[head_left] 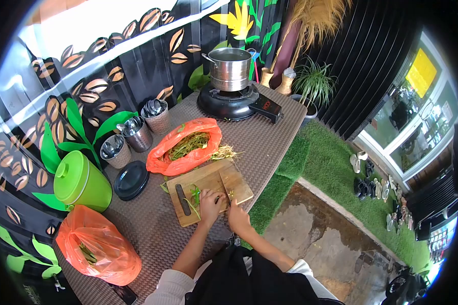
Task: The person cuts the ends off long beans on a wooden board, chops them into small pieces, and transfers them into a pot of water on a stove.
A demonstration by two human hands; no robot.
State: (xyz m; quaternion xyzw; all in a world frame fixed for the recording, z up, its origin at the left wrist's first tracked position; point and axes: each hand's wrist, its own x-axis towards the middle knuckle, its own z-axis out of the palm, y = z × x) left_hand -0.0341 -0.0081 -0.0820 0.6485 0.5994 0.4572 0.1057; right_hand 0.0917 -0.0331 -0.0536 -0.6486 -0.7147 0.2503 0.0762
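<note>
A wooden cutting board [206,178] with a dark handle slot lies on the brown textured table. My right hand [237,217] is closed round the handle of a knife [224,184], whose blade points away from me over the board's right part. My left hand [210,206] rests on the board, fingers bent, beside green vegetable pieces [195,193]; what its fingers press is too small to make out. Small cut bits lie near the blade. Behind the board, an open orange plastic bag [159,161] holds greens, with pale stems [226,152] sticking out at its right.
A steel pot [230,71] stands on a black portable stove [229,104] at the back. Three cutlery holders [159,122], black plates [132,180], a green lidded container [82,180] and a full orange bag [102,246] line the left. A phone lies by the near edge.
</note>
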